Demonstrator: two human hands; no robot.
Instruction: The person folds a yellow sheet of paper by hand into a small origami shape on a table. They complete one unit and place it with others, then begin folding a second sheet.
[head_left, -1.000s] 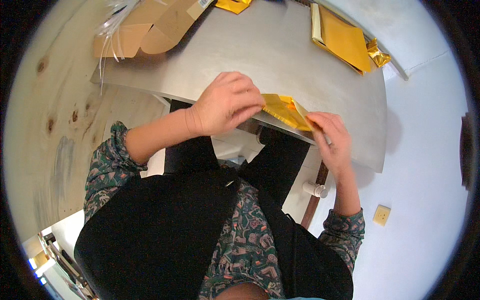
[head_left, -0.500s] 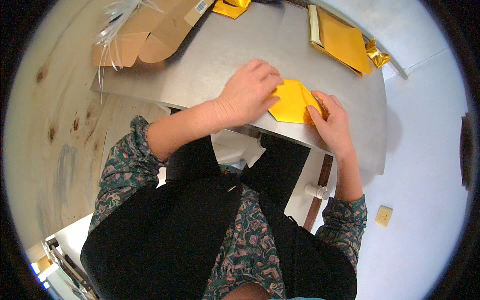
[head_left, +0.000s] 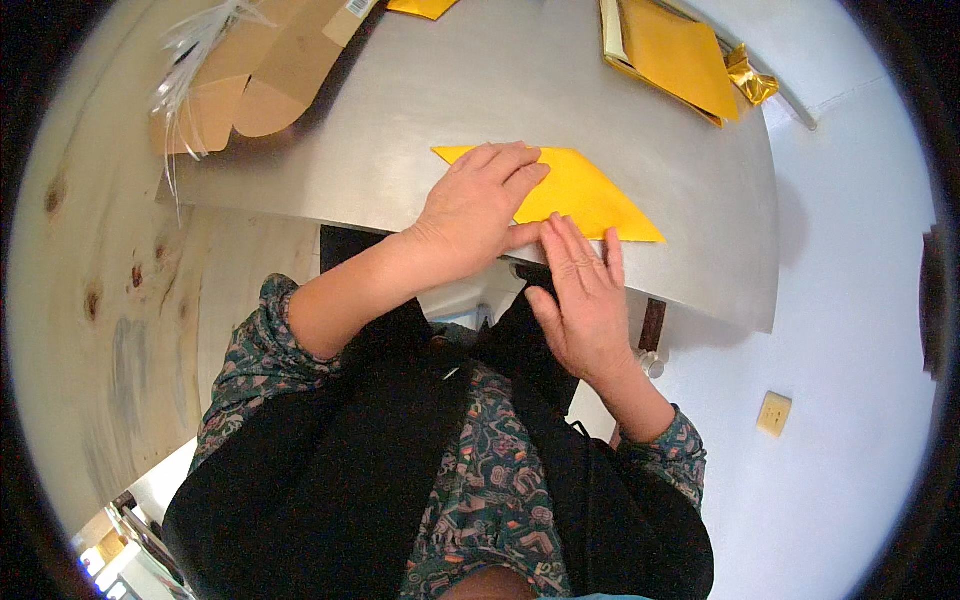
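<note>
Grey tabletop point(head_left: 705, 190) bears folded yellow paper point(head_left: 592, 193) (flat, w/ sharp corners), L fingers point(head_left: 512, 162) & R fingers point(head_left: 577, 252) unclenched atop.

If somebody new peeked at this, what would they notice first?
Probably the bright yellow folded paper in the middle of the grey table, with the left hand on it and the right hand at its near edge. Next, the brown cardboard at the upper left, with thin whitish strips by its left end.
</note>
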